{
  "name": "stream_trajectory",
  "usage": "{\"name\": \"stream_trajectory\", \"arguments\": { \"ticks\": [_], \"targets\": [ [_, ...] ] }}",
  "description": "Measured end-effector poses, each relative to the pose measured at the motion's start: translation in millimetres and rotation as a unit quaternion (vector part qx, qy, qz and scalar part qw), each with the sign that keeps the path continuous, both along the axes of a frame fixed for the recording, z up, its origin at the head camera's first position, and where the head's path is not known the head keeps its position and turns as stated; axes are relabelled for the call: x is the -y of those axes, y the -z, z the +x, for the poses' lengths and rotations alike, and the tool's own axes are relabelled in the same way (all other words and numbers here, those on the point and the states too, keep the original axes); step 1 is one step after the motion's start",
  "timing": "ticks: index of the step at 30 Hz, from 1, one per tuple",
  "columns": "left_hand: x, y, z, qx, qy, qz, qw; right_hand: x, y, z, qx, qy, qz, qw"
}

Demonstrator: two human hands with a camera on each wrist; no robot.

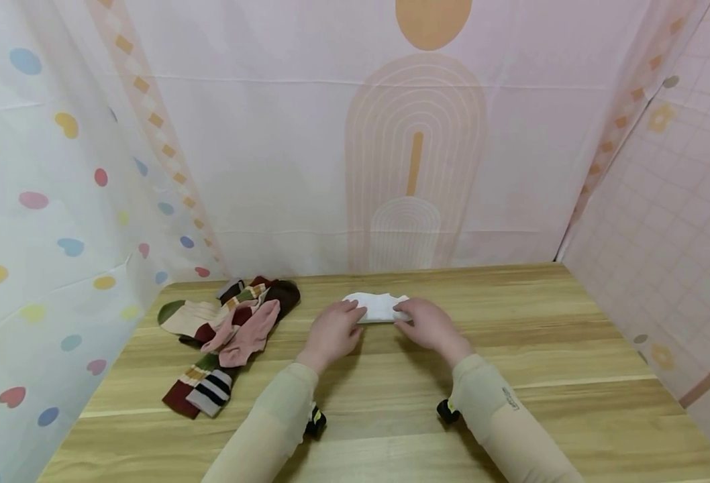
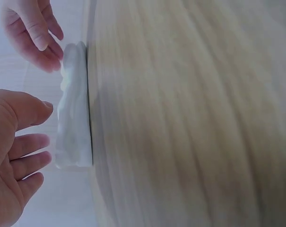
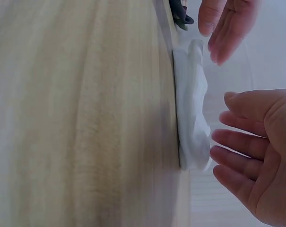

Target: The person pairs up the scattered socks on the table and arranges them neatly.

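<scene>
Folded white socks (image 1: pixel 379 307) lie flat on the wooden table, one layer over another in the right wrist view. My left hand (image 1: pixel 333 330) hovers at their left end, fingers loosely bent and thumb apart from the cloth in the left wrist view (image 2: pixel 13 161). On the other side, my right hand (image 1: pixel 430 327) has its fingertips right at the socks' right end. Its fingers are spread and relaxed, with the thumb held off the fabric. Neither palm wraps around the socks.
A loose pile of socks (image 1: pixel 249 335), in pink, maroon, cream, green and grey stripes, is heaped on the table's left side. Patterned curtains (image 1: pixel 270 168) hang behind and on both sides. The wooden tabletop (image 1: pixel 542 322) ends at the back curtain.
</scene>
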State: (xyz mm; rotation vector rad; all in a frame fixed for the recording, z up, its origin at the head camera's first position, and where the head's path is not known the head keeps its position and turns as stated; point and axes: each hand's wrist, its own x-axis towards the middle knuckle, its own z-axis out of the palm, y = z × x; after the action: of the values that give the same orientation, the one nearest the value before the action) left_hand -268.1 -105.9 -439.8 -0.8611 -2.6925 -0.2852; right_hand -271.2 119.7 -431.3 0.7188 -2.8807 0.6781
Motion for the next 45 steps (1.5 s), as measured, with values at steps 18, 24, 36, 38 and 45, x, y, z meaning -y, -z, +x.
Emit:
{"name": "stream_trajectory", "arguments": {
  "ticks": [18,24,36,38,45],
  "targets": [
    [-11,4.0,5.8,0.055,-0.037,-0.065,0.9957,5,2.5,4.7,0.066,-0.025,0.089,0.994],
    [-13,8.1,3.1,0.089,-0.048,-0.069,0.9925,6,5.0,3.2,0.078,-0.029,0.105,0.991],
    [-19,5.4,-8.0,0.108,-0.057,-0.093,0.9881,13,2.5,-7.2,0.099,-0.032,0.152,0.983],
    [-20,3.1,-11.6,0.107,-0.058,-0.092,0.9883,14,3.1,-12.1,0.095,-0.029,0.153,0.983],
    [-20,2.6,-29.9,0.105,-0.063,-0.092,0.9882,18,-0.1,-27.7,0.108,-0.021,0.143,0.984]
  ]
}}
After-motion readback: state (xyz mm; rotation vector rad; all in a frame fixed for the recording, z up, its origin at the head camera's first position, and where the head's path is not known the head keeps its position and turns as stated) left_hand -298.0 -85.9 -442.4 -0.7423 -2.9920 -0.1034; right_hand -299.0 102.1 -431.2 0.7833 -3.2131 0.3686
